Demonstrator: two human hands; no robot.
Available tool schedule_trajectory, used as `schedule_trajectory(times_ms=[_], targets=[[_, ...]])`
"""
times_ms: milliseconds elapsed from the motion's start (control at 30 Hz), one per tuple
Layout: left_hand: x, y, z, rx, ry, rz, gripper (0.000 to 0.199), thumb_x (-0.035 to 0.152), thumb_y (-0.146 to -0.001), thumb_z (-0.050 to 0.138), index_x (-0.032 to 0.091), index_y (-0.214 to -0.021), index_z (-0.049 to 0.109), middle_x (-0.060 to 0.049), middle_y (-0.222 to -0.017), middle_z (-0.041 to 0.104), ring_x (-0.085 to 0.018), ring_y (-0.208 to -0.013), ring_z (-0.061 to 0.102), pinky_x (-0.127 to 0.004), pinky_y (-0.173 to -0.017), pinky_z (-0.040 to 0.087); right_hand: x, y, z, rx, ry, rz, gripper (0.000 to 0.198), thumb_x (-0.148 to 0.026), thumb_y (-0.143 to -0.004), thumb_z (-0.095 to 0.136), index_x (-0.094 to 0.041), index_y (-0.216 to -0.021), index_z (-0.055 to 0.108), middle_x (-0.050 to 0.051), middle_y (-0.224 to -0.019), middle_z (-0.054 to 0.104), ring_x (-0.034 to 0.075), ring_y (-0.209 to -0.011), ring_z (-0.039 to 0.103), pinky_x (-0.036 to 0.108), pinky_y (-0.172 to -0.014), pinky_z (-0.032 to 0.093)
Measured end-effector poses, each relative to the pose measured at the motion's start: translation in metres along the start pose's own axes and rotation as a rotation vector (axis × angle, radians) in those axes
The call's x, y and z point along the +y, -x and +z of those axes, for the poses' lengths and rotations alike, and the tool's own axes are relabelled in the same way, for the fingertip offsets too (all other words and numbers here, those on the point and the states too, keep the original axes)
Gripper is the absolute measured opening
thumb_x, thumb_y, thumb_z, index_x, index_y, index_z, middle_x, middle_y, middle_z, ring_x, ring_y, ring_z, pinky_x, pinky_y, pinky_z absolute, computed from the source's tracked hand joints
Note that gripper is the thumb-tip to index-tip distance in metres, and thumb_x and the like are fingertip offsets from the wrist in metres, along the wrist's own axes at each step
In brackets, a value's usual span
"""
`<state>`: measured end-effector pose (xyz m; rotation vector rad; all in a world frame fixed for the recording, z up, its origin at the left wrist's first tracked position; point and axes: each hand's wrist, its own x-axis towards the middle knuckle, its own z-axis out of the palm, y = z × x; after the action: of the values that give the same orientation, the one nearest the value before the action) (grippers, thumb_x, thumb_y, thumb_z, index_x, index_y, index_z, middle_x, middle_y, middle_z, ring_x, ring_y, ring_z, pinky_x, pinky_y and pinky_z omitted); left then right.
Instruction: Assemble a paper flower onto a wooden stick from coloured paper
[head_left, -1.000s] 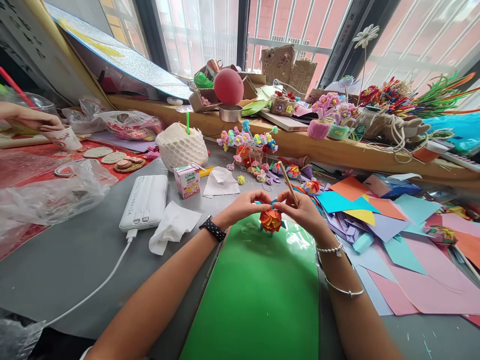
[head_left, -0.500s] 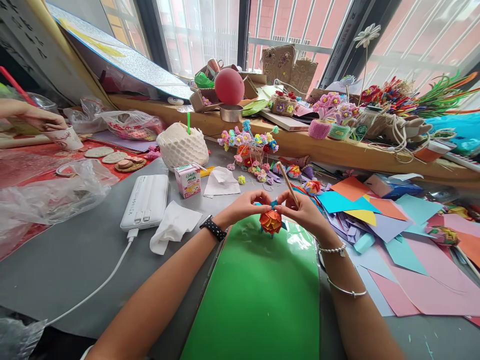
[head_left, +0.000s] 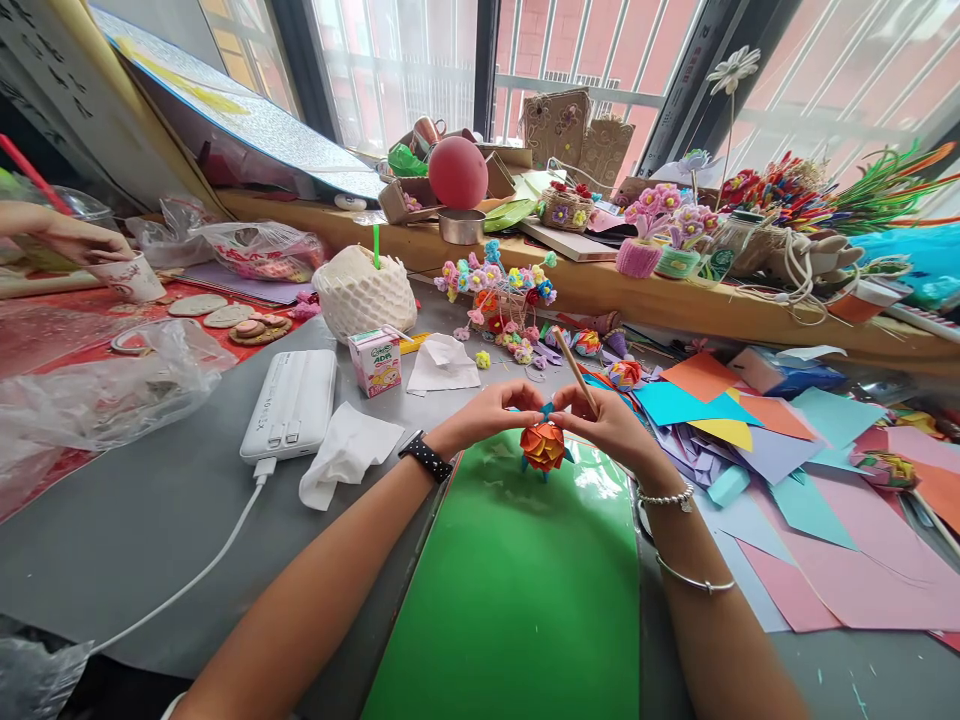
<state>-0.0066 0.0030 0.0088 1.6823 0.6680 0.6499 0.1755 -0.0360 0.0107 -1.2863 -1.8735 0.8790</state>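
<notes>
An orange folded-paper turtle (head_left: 542, 447) with blue paper limbs is at the far end of the green mat (head_left: 517, 590). My left hand (head_left: 510, 402) pinches its blue paper end from the left, thumb and forefinger pressed together. From the right, my right hand (head_left: 600, 420) closes its fingertips on the same blue part. A thin wooden stick (head_left: 576, 372) also rests in my right hand, slanting up and to the left. The fingertips partly cover the blue part.
Coloured paper sheets (head_left: 832, 520) overlap on the right. A white power bank (head_left: 291, 405) with a cable, a crumpled tissue (head_left: 351, 452) and a small drink carton (head_left: 376, 362) stand left. Behind are crocheted flowers (head_left: 499, 285). Another person's hand (head_left: 82, 238) holds a paper cup (head_left: 129, 278).
Almost nothing differs. Both hands keep their pinch on the blue part, and the orange paper turtle has shifted very slightly.
</notes>
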Motion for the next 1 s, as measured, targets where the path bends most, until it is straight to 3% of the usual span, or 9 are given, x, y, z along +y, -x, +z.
schedule_trajectory(times_ms=[533, 1000], targets=[[-0.004, -0.002, 0.000, 0.001, -0.026, 0.016, 0.024, 0.032, -0.067, 0.058, 0.014, -0.081, 0.052, -0.002, -0.079, 0.054, -0.012, -0.074, 0.051, -0.024, -0.067, 0.041, 0.001, -0.004, 0.003, 0.010, 0.021, -0.001, 0.014, -0.029, -0.070, 0.056, -0.017, -0.076, 0.050, -0.002, -0.065, 0.049, 0.008, -0.052, 0.039, 0.021, -0.046, 0.032], [-0.016, -0.006, -0.001, -0.003, -0.044, 0.049, 0.024, 0.034, -0.067, 0.057, 0.015, -0.079, 0.049, 0.000, -0.075, 0.053, -0.010, -0.069, 0.049, -0.022, -0.064, 0.039, 0.003, -0.006, 0.007, 0.019, 0.040, 0.006, 0.013, -0.028, -0.070, 0.054, -0.017, -0.073, 0.047, 0.000, -0.068, 0.051, 0.010, -0.057, 0.045, 0.023, -0.052, 0.038]])
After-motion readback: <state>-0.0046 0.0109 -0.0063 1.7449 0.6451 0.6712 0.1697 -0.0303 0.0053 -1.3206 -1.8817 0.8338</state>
